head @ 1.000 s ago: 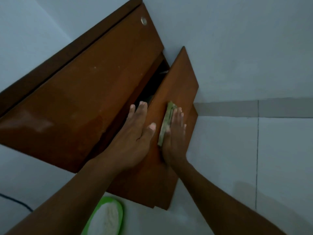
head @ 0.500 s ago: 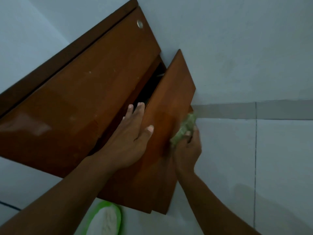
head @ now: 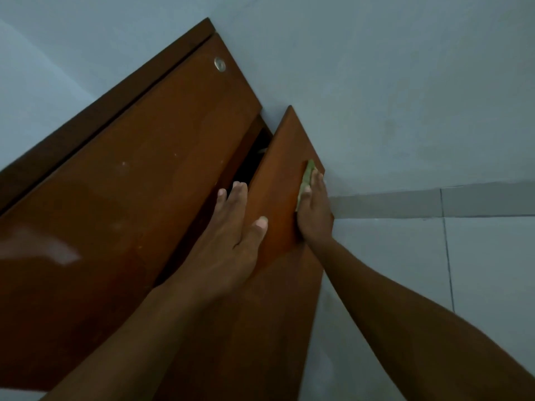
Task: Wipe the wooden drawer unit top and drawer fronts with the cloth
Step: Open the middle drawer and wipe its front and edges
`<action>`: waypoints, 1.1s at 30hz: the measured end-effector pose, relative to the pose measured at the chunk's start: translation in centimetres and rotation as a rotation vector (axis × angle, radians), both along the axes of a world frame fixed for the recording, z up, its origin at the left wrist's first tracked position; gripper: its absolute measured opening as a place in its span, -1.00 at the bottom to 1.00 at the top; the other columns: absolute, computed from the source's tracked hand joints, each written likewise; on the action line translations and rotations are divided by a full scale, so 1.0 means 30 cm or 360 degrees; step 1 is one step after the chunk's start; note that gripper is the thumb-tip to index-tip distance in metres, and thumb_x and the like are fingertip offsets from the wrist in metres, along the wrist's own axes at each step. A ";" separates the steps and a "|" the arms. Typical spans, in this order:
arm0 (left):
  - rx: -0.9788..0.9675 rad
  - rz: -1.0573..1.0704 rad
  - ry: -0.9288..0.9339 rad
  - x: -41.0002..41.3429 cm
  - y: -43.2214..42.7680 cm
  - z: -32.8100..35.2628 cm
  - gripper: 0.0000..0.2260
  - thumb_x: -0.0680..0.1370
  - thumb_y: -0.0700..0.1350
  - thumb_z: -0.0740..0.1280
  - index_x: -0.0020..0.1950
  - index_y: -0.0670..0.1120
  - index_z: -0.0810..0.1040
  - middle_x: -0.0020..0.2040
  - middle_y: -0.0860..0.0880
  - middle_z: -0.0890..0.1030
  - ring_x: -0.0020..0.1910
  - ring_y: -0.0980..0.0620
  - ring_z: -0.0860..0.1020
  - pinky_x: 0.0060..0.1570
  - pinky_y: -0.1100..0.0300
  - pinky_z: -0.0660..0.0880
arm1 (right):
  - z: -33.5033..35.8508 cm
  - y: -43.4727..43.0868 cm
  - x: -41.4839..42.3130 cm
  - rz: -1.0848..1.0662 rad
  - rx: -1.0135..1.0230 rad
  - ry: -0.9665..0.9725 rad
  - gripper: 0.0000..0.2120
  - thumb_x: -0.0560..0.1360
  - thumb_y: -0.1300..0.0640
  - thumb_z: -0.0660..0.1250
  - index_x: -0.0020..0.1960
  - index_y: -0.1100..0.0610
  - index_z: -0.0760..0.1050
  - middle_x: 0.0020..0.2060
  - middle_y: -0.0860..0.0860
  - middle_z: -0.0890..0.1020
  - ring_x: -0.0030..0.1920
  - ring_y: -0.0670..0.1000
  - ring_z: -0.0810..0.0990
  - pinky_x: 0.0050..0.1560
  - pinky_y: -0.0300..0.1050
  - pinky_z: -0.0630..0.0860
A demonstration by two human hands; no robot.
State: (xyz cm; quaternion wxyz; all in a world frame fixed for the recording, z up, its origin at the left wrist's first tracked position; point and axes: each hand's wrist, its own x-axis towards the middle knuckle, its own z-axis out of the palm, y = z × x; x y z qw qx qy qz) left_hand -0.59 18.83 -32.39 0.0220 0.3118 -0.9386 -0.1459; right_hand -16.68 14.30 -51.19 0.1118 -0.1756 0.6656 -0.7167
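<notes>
Our right hand (head: 314, 215), grip flat, presses the small green cloth (head: 307, 176) against the brown wooden drawer front (head: 278, 157) near its far right edge. Our left hand (head: 231, 238) rests spread on the drawer's top edge.

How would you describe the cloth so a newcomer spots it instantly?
Start at the brown wooden drawer unit against the grey wall, then its pulled-out drawer front. Near that front's far right edge, the right hand presses a cloth flat. It is the only pale green thing among brown wood.
</notes>
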 end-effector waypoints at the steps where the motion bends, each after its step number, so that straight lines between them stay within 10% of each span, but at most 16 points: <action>1: -0.0001 -0.0006 0.0004 0.000 -0.001 -0.001 -0.41 0.62 0.20 0.01 0.55 0.21 -0.24 0.40 0.42 -0.30 0.45 0.39 -0.31 0.33 0.31 -0.23 | -0.013 0.002 0.006 -0.0091 0.0026 -0.0093 -0.52 0.66 0.00 0.01 0.55 0.08 0.25 0.49 0.09 0.35 0.49 0.12 0.30 0.49 0.17 0.25; 6: -0.0041 -0.0027 -0.0018 0.010 -0.007 -0.006 -0.41 0.61 0.22 -0.01 0.55 0.21 -0.25 0.48 0.38 -0.29 0.43 0.42 -0.33 0.38 0.29 -0.25 | 0.014 0.100 0.106 -0.0305 -0.0113 -0.0473 -0.63 0.59 0.19 0.19 0.36 0.03 0.50 0.03 0.02 0.60 -0.05 -0.03 0.60 0.02 -0.10 0.64; 13: -0.0020 -0.0005 0.0014 0.006 -0.007 -0.006 -0.44 0.64 0.15 0.02 0.56 0.20 -0.21 0.50 0.36 -0.25 0.44 0.42 -0.31 0.41 0.31 -0.26 | 0.246 0.021 0.078 -0.0019 -0.0373 0.0827 -0.53 0.67 0.09 -0.01 0.56 0.13 0.20 0.57 0.07 0.21 0.59 0.05 0.09 0.57 0.02 0.06; 22: -0.0013 -0.0037 0.0039 0.001 -0.006 -0.008 -0.40 0.62 0.20 0.03 0.55 0.22 -0.24 0.47 0.39 -0.26 0.45 0.40 -0.31 0.33 0.32 -0.23 | 0.023 -0.047 -0.133 -0.0018 -0.0054 -0.0118 -0.55 0.70 0.09 -0.03 0.58 0.10 0.14 0.53 0.04 0.29 0.51 0.05 0.25 0.53 -0.07 0.12; 28: -0.0372 -0.0102 -0.0085 0.005 -0.016 -0.021 -0.40 0.65 0.18 -0.02 0.56 0.10 -0.28 0.54 0.23 -0.29 0.47 0.28 -0.36 0.39 0.27 -0.29 | -0.031 0.026 -0.009 -0.0284 0.0083 -0.0765 -0.74 0.62 0.17 0.10 0.01 0.16 0.56 -0.10 0.10 0.62 -0.10 0.10 0.61 -0.14 -0.14 0.52; 33: -0.0517 -0.0127 -0.0148 0.010 -0.033 -0.035 -0.36 0.56 0.21 -0.13 0.57 0.03 -0.26 0.59 0.11 -0.25 0.50 0.21 -0.35 0.46 0.18 -0.28 | 0.115 0.108 0.143 -0.0434 -0.0266 0.0017 -0.70 0.66 0.12 0.11 0.32 -0.04 0.47 0.17 -0.15 0.58 0.14 -0.24 0.50 0.09 -0.54 0.33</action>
